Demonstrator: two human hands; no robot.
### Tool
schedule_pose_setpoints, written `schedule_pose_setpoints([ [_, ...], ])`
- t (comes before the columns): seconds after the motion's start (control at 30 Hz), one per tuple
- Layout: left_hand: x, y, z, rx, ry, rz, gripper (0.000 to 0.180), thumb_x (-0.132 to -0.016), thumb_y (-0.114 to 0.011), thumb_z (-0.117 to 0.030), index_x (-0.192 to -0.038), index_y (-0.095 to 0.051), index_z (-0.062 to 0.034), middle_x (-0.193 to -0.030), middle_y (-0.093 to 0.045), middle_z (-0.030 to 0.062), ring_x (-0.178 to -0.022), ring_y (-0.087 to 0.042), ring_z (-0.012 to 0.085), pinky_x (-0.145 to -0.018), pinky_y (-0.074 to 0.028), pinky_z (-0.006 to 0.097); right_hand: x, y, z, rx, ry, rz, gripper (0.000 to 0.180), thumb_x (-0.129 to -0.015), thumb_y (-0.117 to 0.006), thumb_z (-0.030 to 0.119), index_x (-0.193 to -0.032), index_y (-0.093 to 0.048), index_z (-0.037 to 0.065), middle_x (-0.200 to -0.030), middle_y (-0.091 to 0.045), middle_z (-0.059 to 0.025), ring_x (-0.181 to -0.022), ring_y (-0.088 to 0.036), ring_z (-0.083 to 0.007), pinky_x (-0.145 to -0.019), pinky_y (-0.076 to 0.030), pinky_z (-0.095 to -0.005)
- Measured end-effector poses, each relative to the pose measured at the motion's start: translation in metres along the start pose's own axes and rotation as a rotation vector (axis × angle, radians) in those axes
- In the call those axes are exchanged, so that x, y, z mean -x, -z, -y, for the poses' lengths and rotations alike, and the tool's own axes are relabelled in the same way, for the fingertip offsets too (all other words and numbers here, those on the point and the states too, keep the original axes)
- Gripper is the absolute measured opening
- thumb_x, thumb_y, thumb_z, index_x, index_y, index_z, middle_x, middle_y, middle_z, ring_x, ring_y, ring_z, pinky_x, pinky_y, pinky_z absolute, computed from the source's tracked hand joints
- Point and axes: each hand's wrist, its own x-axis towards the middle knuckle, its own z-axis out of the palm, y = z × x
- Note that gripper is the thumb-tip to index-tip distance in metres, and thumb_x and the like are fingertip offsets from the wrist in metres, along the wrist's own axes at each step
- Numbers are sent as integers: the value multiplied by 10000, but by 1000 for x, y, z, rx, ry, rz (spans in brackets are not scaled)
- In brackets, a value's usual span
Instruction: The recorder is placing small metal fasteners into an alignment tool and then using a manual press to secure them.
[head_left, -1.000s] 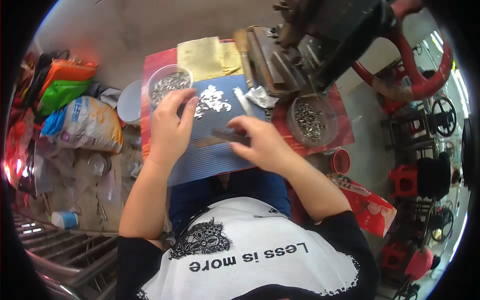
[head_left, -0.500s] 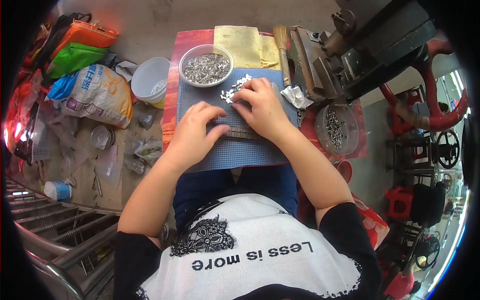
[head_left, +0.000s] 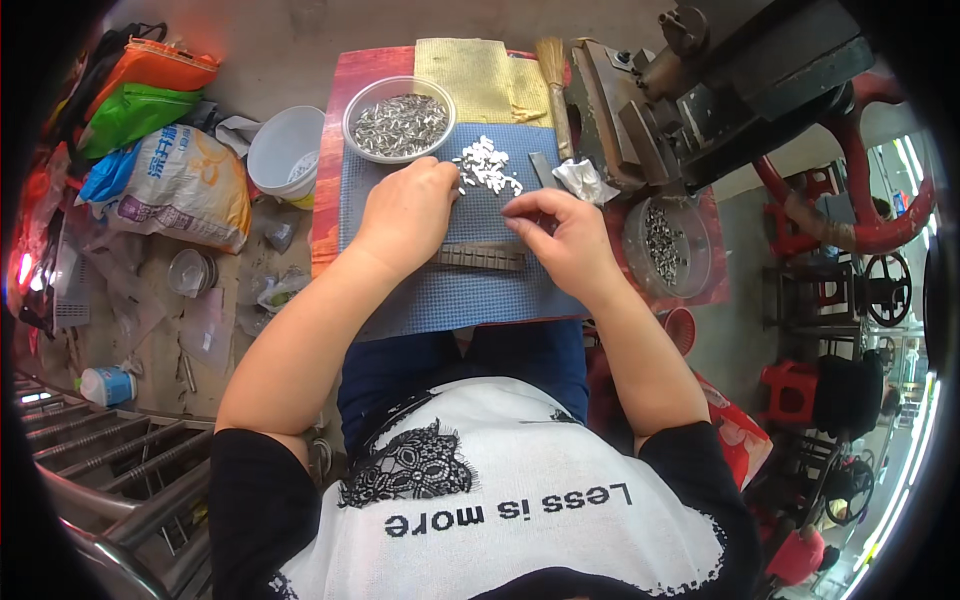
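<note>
On a blue ribbed mat (head_left: 440, 300) lies a loose pile of small white pieces (head_left: 486, 165). My left hand (head_left: 408, 212) is at the pile's left side, below the bowl, with its fingers pressed together; whatever they pinch is hidden. My right hand (head_left: 568, 238) is at the lower right of the pile, its thumb and forefinger curled close together, and anything between them is too small to make out. Between my wrists lies a dark slotted metal bar (head_left: 482, 257). Behind my left hand a clear round bowl (head_left: 349, 135) holds many small silvery metal pieces (head_left: 402, 124).
A straw brush (head_left: 553, 85), a crumpled white wad (head_left: 585, 182) and a flat grey strip (head_left: 543, 170) lie by the heavy machine (head_left: 740, 110) on the right. Below it stands a clear tub (head_left: 697, 272) of small parts. Left are a white bucket (head_left: 265, 150) and sacks (head_left: 185, 190).
My left hand has moved up and right to the white pieces, its fingers closing. My right hand has drawn back rightward and down, uncovering the pile and more of the slotted bar.
</note>
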Motion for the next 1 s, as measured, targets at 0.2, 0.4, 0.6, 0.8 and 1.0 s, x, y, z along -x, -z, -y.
schedule_pose_setpoints([
  [0.2,17,14,-2,222,-40,67,73,-887,-669,-69,-937,-646,-20,-955,-613,136,-859,-625,294,-778,-511,372,28,-4,5,-106,-182,24,121,-890,-721,38,-1003,-724,-7,-889,-722,-26,-818,-644,-74,-751,-513,-224],
  [0.4,30,35,10,422,-29,214,99,-852,-706,-70,-909,-671,2,-1013,-612,116,-851,-621,249,-791,-521,356,33,-3,-3,-83,-66,-7,100,-895,-708,21,-992,-719,-3,-974,-715,-46,-847,-647,-85,-780,-517,-233],
  [0.6,31,42,11,395,-61,323,103,-825,-713,-52,-874,-660,21,-949,-619,103,-824,-601,214,-767,-511,336,35,-2,-3,54,109,12,92,-856,-717,29,-946,-712,14,-1029,-687,-66,-959,-615,-178,-848,-485,-310],
  [0.8,30,44,10,419,-1,375,102,-802,-702,-24,-871,-661,39,-845,-619,76,-749,-585,153,-700,-495,294,37,4,-6,133,81,5,117,-819,-739,52,-931,-720,23,-980,-656,-70,-984,-587,-215,-900,-452,-342],
  [1.0,36,47,12,465,44,379,90,-813,-701,-8,-874,-671,50,-830,-626,68,-733,-587,130,-677,-492,276,27,8,-12,54,56,47,143,-815,-753,63,-956,-762,39,-927,-689,-75,-893,-634,-200,-826,-487,-302],
])
